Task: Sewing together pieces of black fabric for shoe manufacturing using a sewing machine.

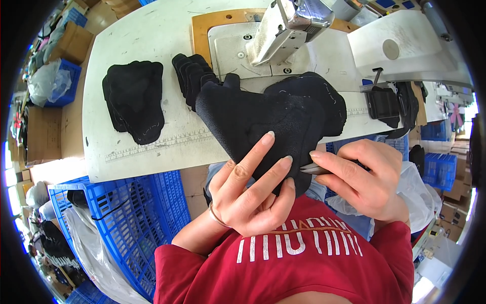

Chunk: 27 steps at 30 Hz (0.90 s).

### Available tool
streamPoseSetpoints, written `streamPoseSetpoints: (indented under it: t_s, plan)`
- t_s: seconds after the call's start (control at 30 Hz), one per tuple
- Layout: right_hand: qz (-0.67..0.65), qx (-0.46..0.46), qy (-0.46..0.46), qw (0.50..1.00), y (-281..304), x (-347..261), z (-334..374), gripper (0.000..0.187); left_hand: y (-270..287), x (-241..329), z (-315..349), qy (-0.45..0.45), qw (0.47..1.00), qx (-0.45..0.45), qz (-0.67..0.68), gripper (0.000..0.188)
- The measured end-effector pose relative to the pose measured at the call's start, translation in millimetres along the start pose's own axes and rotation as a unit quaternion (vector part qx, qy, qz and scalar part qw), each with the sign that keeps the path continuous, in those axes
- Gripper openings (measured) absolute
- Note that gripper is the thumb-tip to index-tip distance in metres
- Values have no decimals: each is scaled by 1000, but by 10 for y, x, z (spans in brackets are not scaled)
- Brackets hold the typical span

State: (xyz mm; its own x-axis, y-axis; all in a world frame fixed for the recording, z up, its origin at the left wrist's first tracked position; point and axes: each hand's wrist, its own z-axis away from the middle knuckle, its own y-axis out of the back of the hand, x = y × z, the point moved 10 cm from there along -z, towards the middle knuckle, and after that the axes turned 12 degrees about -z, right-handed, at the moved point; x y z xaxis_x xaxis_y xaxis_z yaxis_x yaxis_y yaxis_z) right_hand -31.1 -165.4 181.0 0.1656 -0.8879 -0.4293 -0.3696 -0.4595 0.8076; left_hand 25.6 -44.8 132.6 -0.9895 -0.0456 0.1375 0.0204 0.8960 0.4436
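A black fabric piece (253, 116) hangs over the table's front edge toward me. My left hand (253, 195) grips its near edge, the fingers spread over the top and the thumb hidden beneath. My right hand (362, 175) is closed around small metal thread snips (311, 169), whose blades touch or nearly touch the fabric's right edge. Most of the snips is hidden in my palm. Behind the held piece lie another dark piece (331, 104) with pale thread bits and a fanned row of black pieces (192, 76).
A stack of black cut pieces (134, 99) lies on the white table (114, 50), left of a sewing machine (288, 33). A printed ruler strip (167, 145) runs near the front edge. Below left stands a blue plastic crate (126, 218). A dark phone-like device (383, 104) rests at right.
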Motion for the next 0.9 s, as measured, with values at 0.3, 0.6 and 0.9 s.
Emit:
streamPoseSetpoints:
  t_s: [0.3,0.6,0.9]
  plan:
    - [7,-7,-1,1000,-1,-7,5,42,-5,14,-1,-1,1000,-4,8,21]
    - [27,-20,2,999,-10,-23,17,43,-38,24,-3,6,1000,-16,21,20]
    - [101,-25,49,993,-34,-99,59,39,-43,-22,-14,21,999,-21,34,22]
